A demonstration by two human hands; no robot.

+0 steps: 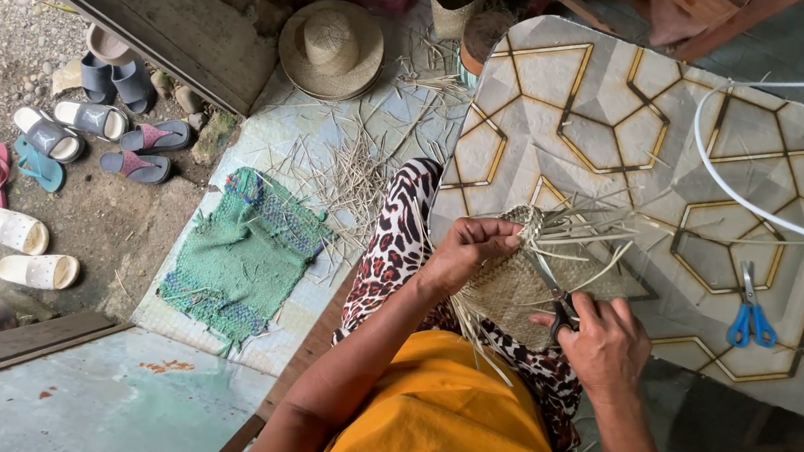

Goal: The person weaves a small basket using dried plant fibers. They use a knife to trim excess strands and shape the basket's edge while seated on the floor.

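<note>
Left hand (465, 250) pinches the woven straw piece (512, 283); right hand (603, 342) grips black scissors (557, 300).

I count two hands of mine at work: the left hand (470, 250) and the right hand (606, 343). Between them is one woven piece (512, 283) of straw, with loose strips sticking out, too many to count. There are two pairs of scissors: one black pair (560, 310) in my right hand, one blue pair (751, 316) on the desk (612, 109) to the right. One white cord (712, 174) loops across the far right. On the floor I see one straw hat (331, 48), one green mat (245, 254) and one small basket (456, 1). Far left, about a dozen sandals (43, 169) lie scattered; I cannot tell the exact number.
</note>
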